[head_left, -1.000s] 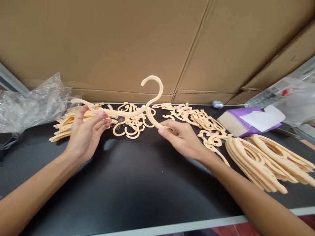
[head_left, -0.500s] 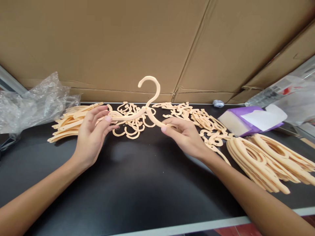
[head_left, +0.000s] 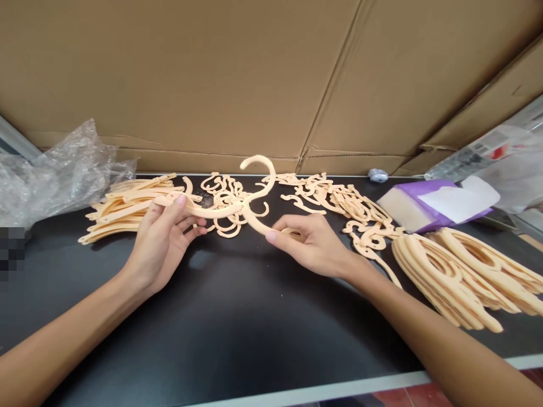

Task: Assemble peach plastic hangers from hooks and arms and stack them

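Note:
A cream-coloured clothes hanger (head_left: 220, 212) is held in the air above the black table, its hook curving upward. My left hand (head_left: 159, 243) pinches the hanger's left arm between thumb and fingers. On the other side, my right hand (head_left: 314, 243) is closed around the right arm, whose far end is partly hidden by the fingers. Behind the hanger lie loose hook pieces (head_left: 229, 230). Straight arm pieces (head_left: 116, 215) are heaped beyond my left hand, and a pile of curved pieces (head_left: 352, 203) spreads behind my right hand.
Stacks of folded hangers (head_left: 428, 277) lie at the right, near a purple tissue pack (head_left: 436, 206). Crumpled clear plastic (head_left: 72, 175) sits at the left. A cardboard wall (head_left: 190, 79) closes off the back of the black table (head_left: 237, 333).
The hanger has come down and slightly left, with its left arm now tilted more toward me. Both hands keep their hold on it.

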`<state>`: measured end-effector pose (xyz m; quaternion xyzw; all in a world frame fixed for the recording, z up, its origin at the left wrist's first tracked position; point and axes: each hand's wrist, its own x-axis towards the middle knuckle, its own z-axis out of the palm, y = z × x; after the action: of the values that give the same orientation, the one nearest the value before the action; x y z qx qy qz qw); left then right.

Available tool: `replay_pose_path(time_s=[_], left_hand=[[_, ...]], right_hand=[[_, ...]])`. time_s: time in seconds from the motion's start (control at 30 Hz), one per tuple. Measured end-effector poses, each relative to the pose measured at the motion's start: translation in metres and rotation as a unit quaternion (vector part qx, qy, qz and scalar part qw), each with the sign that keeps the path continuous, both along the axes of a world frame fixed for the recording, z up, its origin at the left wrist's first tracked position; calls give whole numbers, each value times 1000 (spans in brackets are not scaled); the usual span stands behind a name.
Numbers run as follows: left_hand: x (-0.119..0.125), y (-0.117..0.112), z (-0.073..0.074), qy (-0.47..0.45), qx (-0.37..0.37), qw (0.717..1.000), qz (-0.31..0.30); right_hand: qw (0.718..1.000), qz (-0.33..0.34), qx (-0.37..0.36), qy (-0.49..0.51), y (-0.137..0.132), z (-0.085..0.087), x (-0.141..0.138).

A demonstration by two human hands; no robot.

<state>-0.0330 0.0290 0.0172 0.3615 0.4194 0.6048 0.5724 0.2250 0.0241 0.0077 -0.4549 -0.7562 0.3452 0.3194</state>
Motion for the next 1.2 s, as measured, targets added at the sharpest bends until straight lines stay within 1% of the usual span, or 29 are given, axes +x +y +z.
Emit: replay_pose_path(time_s=[0.07,0.13,0.2,0.27,0.3,0.37,0.43,0.5,0.57,0.6,0.63,0.7,0.77,0.8,0.87,0.93,0.97,1.03,1.1,1.2], left_hand=[[0,1,0,3,4,1000,1],[0,0,-2,27,15,1000,-1],[1,-3,-5,84,43,996,-10],[2,-10,-8,183,85,979,-21],[3,-13,-9,241,110,964,-27],[5,-20,-12,353,155,921,-53],[7,-24,-15,453,189,867,-91],[7,-26,-18,542,213,804,-122],[6,-26,-20,614,226,745,-127],[6,-25,-21,639,230,724,-122],[6,-25,-21,655,232,710,-114],[5,-26,-22,667,233,700,-104],[6,-28,-22,659,234,707,-103],[6,-29,-22,652,237,712,-106],[6,-30,-21,643,249,715,-114],[7,-31,-21,644,261,710,-113],[7,-31,-20,646,265,707,-110],[7,-29,-20,654,266,701,-102],[7,-28,-21,657,270,698,-98],[7,-27,-23,631,304,705,-114]], right_hand=[[999,18,4,-26,-1,2,0],[998,44,9,-47,-2,5,-1],[994,84,6,-71,-3,7,-2],[987,125,9,-103,-4,8,-3],[983,137,19,-118,-5,9,-4],[979,143,51,-135,-6,9,-6],[978,140,75,-135,-7,10,-7],[977,144,75,-134,-7,10,-6],[977,147,67,-138,-5,10,-5],[977,145,66,-142,-5,10,-4],[977,141,66,-145,-3,10,-3],[978,128,68,-149,-1,11,-1],[981,117,52,-147,1,14,3],[982,117,27,-142,2,17,5],[980,138,-48,-135,2,24,10],[967,177,-118,-139,2,31,14],[959,196,-139,-151,2,34,16],[945,222,-147,-189,0,39,17],[934,237,-130,-234,-3,40,16],[930,233,-106,-265,-5,37,10]])
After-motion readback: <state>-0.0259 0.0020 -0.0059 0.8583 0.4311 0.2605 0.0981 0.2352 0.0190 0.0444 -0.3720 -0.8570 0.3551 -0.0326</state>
